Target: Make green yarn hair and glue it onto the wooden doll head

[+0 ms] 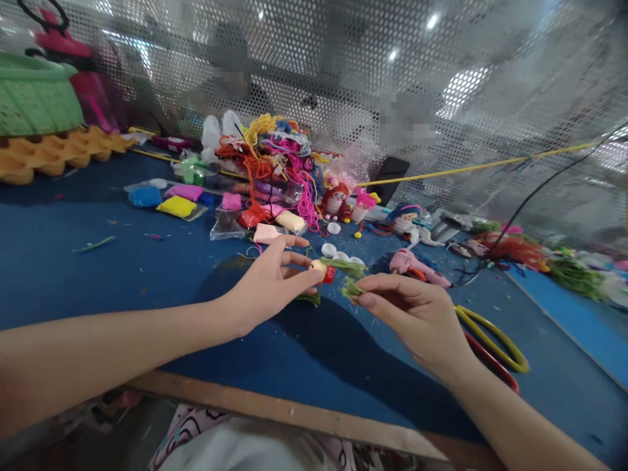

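My left hand [275, 284] pinches a small doll piece [318, 267] with a pale yellow head and a red part. A tuft of green yarn [346, 265] extends from that piece to the right. Just right of it, my right hand [409, 314] holds a short bunch of green yarn [351, 288] between thumb and forefinger. The two hands are apart, over the blue table. More green strands show beneath my left hand. White round caps [328, 250] lie behind the doll piece.
A pink glue gun [417, 267] lies behind my right hand, scissors [493, 337] beside my right wrist. Farther back are clay packets [177, 207], a yarn heap [279, 154] and small dolls [336, 199]. A green basket [36, 98] stands far left. The table's wooden edge [275, 409] is nearest.
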A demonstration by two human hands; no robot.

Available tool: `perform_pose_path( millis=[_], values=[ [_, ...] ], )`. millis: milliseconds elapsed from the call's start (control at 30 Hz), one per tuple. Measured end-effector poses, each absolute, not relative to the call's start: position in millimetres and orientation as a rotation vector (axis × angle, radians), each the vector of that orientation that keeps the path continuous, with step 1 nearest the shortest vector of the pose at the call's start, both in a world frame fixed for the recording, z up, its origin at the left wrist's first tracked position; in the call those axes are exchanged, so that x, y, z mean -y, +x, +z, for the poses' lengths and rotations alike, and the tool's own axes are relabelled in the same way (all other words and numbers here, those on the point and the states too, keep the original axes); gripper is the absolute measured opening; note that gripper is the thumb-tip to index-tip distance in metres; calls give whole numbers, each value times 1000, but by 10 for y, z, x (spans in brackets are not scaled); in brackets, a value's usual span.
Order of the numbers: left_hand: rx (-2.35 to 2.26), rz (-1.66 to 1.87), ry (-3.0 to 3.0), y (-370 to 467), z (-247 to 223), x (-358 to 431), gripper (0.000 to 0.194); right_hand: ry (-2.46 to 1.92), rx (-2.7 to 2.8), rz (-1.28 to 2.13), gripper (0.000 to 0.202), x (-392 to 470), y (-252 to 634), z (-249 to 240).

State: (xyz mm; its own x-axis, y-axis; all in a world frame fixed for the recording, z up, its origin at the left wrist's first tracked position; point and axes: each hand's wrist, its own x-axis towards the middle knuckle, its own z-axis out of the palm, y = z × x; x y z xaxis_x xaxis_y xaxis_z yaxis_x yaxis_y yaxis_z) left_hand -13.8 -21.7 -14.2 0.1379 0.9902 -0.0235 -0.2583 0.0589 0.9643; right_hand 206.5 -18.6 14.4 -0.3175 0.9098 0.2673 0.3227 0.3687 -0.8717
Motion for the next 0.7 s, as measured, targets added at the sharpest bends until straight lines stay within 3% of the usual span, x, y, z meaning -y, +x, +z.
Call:
perform_pose_path(
  millis=[700],
  values=[
    [-962, 1137, 1344, -120, -175, 281, 28, -1182, 1864, 821, 18, 267, 2021, 186]
  ],
)
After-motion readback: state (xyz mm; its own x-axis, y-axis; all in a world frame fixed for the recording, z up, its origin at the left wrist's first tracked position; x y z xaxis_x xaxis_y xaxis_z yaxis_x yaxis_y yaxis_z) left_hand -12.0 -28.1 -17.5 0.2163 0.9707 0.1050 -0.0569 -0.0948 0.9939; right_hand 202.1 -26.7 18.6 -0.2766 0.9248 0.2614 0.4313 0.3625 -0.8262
